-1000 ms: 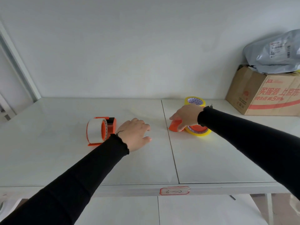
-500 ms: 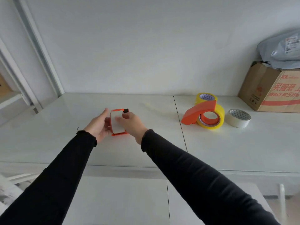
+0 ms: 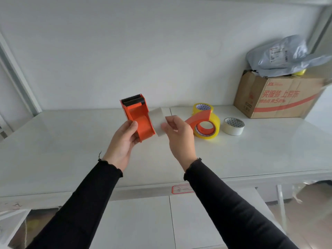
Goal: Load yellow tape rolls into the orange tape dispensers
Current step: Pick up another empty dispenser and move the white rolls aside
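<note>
My left hand [image 3: 124,139] grips an orange tape dispenser [image 3: 138,119] and holds it upright above the table, its serrated blade at the top. Pinched in my right hand [image 3: 177,135] is a whitish, nearly used-up tape roll [image 3: 158,121], just off the dispenser's right side. A second orange dispenser [image 3: 199,118] lies on the table to the right with a yellow tape roll [image 3: 213,130] around its hub. Another yellow roll [image 3: 203,107] stands behind it.
A white tape roll [image 3: 233,126] lies flat right of the yellow ones. A cardboard box [image 3: 280,97] with a grey plastic parcel [image 3: 285,56] on top sits at the back right against the wall. The white table [image 3: 62,141] has a seam down its middle.
Both hands lifted the left dispenser off the table and raised it. The whitish roll has come out sideways to the right in my right hand. The camera view shifted.
</note>
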`<action>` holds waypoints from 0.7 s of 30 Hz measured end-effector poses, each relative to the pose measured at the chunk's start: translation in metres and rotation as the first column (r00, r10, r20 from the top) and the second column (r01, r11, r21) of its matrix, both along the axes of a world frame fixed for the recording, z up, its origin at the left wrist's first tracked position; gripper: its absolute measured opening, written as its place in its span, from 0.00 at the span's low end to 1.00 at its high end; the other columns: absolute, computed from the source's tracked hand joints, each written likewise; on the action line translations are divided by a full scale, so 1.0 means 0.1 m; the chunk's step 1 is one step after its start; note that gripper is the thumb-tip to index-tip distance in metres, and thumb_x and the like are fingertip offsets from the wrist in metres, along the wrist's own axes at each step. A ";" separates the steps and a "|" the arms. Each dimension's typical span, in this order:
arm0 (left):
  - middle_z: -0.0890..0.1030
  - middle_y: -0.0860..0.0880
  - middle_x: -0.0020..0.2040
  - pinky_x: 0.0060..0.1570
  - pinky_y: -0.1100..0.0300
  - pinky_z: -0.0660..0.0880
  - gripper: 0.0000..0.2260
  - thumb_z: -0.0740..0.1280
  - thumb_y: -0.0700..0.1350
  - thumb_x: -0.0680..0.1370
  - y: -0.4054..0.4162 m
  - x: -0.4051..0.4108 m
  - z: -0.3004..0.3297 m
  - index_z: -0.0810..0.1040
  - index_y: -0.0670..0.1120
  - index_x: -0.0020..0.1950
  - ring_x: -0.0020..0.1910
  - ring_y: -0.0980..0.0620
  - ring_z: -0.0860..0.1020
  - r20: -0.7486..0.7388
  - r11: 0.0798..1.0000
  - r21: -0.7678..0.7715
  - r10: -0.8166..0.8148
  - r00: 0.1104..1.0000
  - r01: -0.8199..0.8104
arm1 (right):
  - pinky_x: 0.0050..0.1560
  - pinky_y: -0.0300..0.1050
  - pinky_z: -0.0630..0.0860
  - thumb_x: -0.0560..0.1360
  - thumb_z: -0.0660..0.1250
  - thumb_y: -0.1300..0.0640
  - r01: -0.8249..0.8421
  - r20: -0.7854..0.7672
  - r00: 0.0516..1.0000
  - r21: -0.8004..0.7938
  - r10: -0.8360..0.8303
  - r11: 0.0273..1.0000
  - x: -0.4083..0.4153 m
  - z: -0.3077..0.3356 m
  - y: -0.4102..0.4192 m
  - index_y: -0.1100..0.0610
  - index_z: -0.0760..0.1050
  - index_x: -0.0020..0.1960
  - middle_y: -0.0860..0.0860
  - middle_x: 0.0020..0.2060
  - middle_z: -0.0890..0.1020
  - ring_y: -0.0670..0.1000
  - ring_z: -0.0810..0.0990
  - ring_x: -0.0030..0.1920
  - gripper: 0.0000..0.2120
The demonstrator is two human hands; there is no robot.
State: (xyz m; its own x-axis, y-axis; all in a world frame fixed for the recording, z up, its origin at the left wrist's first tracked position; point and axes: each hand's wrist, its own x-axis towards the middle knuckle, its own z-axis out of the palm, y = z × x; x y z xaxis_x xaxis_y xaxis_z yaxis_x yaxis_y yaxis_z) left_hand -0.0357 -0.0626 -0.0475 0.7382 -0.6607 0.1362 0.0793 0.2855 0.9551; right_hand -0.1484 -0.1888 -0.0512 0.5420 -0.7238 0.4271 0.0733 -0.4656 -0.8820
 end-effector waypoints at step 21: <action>0.79 0.42 0.61 0.69 0.43 0.66 0.10 0.59 0.41 0.84 -0.66 -0.31 0.03 0.77 0.42 0.62 0.61 0.44 0.76 -0.091 0.981 -0.083 -0.184 0.979 0.176 | 0.51 0.50 0.76 0.78 0.69 0.54 0.345 -0.459 0.693 -0.468 -0.557 0.814 -1.70 -0.34 -1.73 0.54 0.83 0.63 0.55 0.59 0.84 0.59 0.81 0.57 0.15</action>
